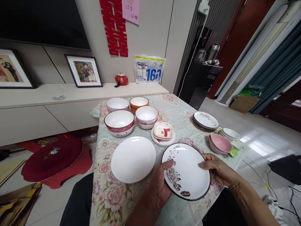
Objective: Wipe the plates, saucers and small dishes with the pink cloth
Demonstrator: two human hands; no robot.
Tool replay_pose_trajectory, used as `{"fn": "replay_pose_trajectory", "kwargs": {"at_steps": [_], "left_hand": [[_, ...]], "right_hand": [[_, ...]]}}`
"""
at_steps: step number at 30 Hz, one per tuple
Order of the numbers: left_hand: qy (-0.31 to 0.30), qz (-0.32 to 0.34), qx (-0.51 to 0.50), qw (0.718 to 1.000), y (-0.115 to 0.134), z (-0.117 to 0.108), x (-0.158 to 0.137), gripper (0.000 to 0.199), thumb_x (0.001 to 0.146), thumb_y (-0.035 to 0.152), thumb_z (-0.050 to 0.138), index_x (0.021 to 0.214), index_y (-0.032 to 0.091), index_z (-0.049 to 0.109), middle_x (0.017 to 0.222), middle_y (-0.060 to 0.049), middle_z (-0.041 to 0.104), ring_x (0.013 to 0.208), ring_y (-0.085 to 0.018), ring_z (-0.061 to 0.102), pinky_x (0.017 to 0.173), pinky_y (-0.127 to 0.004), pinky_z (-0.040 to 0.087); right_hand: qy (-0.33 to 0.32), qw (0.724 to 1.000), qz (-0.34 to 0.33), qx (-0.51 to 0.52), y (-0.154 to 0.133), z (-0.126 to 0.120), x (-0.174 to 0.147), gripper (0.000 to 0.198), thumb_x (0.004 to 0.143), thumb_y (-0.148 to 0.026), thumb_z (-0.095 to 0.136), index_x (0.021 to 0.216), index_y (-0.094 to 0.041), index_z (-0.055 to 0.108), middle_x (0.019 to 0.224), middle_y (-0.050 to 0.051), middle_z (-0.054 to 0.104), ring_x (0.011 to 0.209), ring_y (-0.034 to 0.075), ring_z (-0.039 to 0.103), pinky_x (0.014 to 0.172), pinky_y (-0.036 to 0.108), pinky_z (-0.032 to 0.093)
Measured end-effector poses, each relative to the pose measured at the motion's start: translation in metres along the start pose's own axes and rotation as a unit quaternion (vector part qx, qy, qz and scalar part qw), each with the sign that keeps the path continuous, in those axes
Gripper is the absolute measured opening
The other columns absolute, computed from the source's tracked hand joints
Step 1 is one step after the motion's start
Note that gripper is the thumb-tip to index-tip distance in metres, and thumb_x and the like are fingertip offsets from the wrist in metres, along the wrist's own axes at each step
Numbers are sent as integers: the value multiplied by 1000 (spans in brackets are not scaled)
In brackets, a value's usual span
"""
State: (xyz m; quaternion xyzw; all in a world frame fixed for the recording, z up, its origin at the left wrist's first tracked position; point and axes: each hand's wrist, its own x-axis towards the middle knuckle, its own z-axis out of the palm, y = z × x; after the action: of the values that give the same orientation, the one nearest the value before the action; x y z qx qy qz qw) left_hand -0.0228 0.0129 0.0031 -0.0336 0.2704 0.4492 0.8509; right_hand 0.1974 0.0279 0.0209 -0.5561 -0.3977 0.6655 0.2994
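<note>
A white plate [188,171] with a dark rim and a brown flower print is held between both my hands, tilted toward me above the near part of the table. My left hand [162,182] grips its left edge, thumb on top. At the right edge, my right hand [217,168] holds it the same way; the fingers of both hands are partly hidden under it. A plain white plate [133,159] lies just left of my left hand. Beyond my right hand sits a stack of similar flower-printed plates [206,121].
Stacked bowls [119,121] stand at the table's back left. Small square dishes [163,130] rest on round plates near the middle. Pink bowls [219,142] and small white bowls [230,134] are at the right edge. A floral cloth [113,196] covers the table; a red stool [54,157] stands left.
</note>
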Motion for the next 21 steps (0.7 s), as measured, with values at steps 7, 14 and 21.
{"fn": "replay_pose_trajectory", "kwargs": {"at_steps": [7,14,21], "left_hand": [[90,58,75,991,-3,-1,2,27,71,3,63,97,5,68,86,-16,77,92,-33,73,93,-48,52],[130,72,84,985,-2,-1,3,34,70,1,64,104,8,62,80,-10,76,77,-26,73,86,-43,55],[128,75,109,983,-3,0,5,36,68,1,65,103,9,65,82,-10,76,76,-25,72,85,-43,54]], "right_hand": [[160,899,-214,-346,-21,-17,6,32,93,-45,50,84,-19,67,82,6,71,73,19,64,69,33,51],[84,783,-274,-553,-8,-21,49,48,82,-14,55,128,-26,64,127,11,61,119,25,56,101,42,43],[267,799,-293,-453,-21,-26,35,24,88,-31,54,102,-19,69,100,8,68,93,24,61,84,37,45]]}}
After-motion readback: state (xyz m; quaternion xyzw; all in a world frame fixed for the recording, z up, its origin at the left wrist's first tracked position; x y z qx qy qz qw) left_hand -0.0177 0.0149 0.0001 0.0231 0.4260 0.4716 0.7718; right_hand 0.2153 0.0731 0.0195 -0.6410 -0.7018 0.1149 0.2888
